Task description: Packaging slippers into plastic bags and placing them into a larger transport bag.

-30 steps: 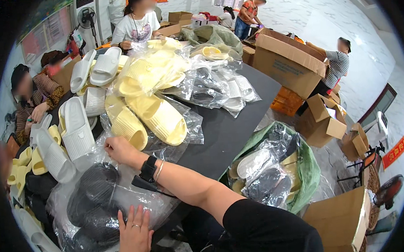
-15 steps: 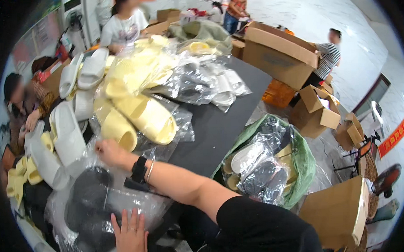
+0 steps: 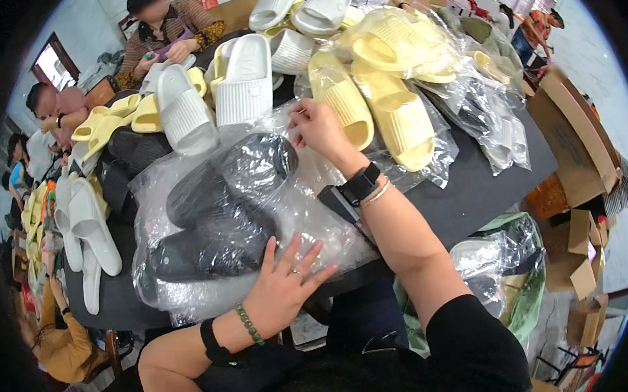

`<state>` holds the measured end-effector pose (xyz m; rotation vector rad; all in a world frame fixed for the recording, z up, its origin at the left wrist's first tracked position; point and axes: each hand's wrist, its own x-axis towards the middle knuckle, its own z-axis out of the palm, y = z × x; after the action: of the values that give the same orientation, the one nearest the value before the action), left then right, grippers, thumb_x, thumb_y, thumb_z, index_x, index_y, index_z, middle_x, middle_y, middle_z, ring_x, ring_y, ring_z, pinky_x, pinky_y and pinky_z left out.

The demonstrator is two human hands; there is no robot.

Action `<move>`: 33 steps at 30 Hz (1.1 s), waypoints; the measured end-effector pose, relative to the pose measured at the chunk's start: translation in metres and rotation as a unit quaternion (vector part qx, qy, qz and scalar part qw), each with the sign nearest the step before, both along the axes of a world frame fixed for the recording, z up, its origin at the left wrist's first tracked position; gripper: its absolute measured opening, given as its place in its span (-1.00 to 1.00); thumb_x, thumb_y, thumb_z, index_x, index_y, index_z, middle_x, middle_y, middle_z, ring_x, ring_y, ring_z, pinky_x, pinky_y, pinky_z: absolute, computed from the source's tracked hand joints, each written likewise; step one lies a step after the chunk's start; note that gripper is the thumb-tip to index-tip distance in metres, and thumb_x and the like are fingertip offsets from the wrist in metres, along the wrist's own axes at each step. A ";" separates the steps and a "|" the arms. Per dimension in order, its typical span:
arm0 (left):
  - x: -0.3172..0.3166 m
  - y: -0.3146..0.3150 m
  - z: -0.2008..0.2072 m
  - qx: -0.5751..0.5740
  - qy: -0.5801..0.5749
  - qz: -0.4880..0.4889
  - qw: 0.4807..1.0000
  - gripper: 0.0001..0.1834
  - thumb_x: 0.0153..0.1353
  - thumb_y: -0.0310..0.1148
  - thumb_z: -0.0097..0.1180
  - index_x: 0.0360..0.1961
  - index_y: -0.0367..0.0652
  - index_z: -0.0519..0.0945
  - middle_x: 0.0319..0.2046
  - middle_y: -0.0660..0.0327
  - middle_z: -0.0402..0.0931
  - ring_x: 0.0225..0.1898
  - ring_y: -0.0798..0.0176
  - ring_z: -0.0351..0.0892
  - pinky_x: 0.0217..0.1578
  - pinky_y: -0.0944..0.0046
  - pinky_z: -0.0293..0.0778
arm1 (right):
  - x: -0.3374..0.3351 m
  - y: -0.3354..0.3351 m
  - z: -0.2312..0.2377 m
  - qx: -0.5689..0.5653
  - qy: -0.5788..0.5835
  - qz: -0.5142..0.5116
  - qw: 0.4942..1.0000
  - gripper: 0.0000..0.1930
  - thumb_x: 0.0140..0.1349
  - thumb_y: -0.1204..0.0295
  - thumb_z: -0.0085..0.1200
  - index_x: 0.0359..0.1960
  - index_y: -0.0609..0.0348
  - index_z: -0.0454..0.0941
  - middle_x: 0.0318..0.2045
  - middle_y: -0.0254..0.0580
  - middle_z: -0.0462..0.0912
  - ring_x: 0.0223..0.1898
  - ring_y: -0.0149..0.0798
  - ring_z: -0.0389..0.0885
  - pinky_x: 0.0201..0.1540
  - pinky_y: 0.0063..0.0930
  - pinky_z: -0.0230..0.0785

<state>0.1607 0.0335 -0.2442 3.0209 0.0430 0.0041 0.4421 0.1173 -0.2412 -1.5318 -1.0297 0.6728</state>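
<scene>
while left hand [image 3: 289, 274] splays empty by table [image 3: 486, 201] edge — right hand [image 3: 316, 128] curls, grip unclear

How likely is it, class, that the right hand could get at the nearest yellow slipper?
Probably yes: the right hand appears right by that yellow slipper and nothing solid shows between them, though its fingers may be pinching clear plastic.

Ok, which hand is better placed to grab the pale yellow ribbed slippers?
Probably the right hand: it's beside the pale yellow ribbed slippers, while the left hand is farther away, by the clear plastic bag.
</scene>
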 end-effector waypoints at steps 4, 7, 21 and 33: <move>0.004 -0.001 -0.003 -0.017 0.004 -0.012 1.000 -0.30 0.17 -0.41 0.06 0.39 0.22 0.32 0.49 0.20 0.02 0.50 -0.23 -0.11 0.36 -0.47 -0.24 | 0.012 0.004 -0.012 0.038 -0.031 -0.023 0.999 -0.83 0.36 0.54 0.00 -0.09 0.37 0.52 -0.35 -0.11 0.67 -0.53 -0.32 0.68 -0.50 -0.52 0.54; 0.003 0.001 -0.004 0.004 -0.001 0.000 1.000 -0.31 0.19 -0.39 0.07 0.39 0.24 0.32 0.49 0.26 0.02 0.49 -0.22 -0.10 0.36 -0.47 -0.23 | 0.008 -0.001 -0.005 0.042 -0.060 -0.027 0.997 -0.78 0.32 0.54 0.05 -0.03 0.34 0.51 -0.26 -0.08 0.66 -0.41 -0.27 0.72 -0.39 -0.47 0.57; -0.005 0.013 0.006 -0.028 -0.013 0.028 0.999 -0.12 0.05 -0.05 0.33 0.41 0.04 0.27 0.49 0.12 0.01 0.49 -0.26 -0.13 0.39 -0.40 -0.23 | -0.013 -0.145 0.037 0.042 -0.468 0.247 0.847 -0.07 0.14 0.11 0.30 0.43 0.24 0.06 0.42 0.15 0.11 0.44 0.29 0.03 0.41 0.07 0.05; -0.007 0.013 0.008 0.021 0.008 0.011 1.000 -0.14 0.11 -0.06 0.29 0.43 0.04 0.23 0.50 0.08 -0.03 0.50 -0.21 -0.12 0.41 -0.36 -0.25 | -0.009 -0.164 0.041 -0.007 -0.396 0.190 0.898 -0.08 0.26 0.05 0.18 0.43 0.41 -0.03 0.44 0.32 -0.02 0.47 0.30 -0.05 0.46 -0.05 -0.03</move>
<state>0.1537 0.0469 -0.2365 3.0634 0.0775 -0.0174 0.4335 -0.0464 -0.1999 -1.6633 -1.9772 0.2903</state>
